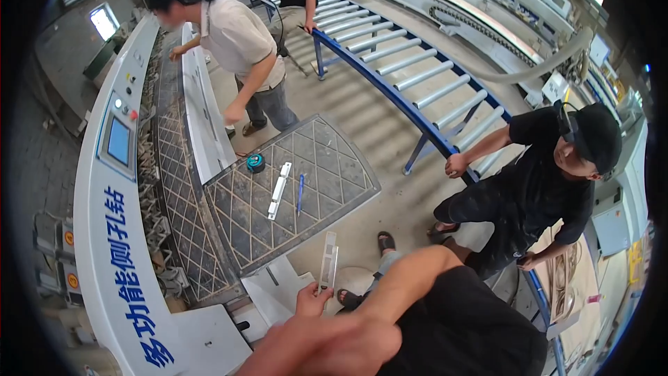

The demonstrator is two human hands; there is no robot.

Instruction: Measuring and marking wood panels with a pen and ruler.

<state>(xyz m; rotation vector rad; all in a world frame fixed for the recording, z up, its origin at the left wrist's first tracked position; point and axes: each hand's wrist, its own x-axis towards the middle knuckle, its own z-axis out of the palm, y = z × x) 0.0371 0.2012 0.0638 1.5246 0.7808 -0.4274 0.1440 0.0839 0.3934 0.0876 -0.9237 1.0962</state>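
Note:
Pinched between the fingers of my left hand (311, 302) is a narrow pale strip (328, 264) with see-through parts, held upright beside the near edge of a dark bench top (327, 153). My right hand (358, 345) is bent in close, over my left forearm; its fingers are blurred, and what it holds, if anything, is hidden. On the bench top lies a white notched strip (279, 192). A blue pen (300, 196) lies just right of it. A teal tape measure (255, 162) sits farther back on the left.
A long white machine with a control screen (118, 143) runs along the left. A person in a light shirt (240, 35) leans over it. Beyond the bench stands a blue-framed roller conveyor (426, 73). People in black sit by its far end and at right (550, 181).

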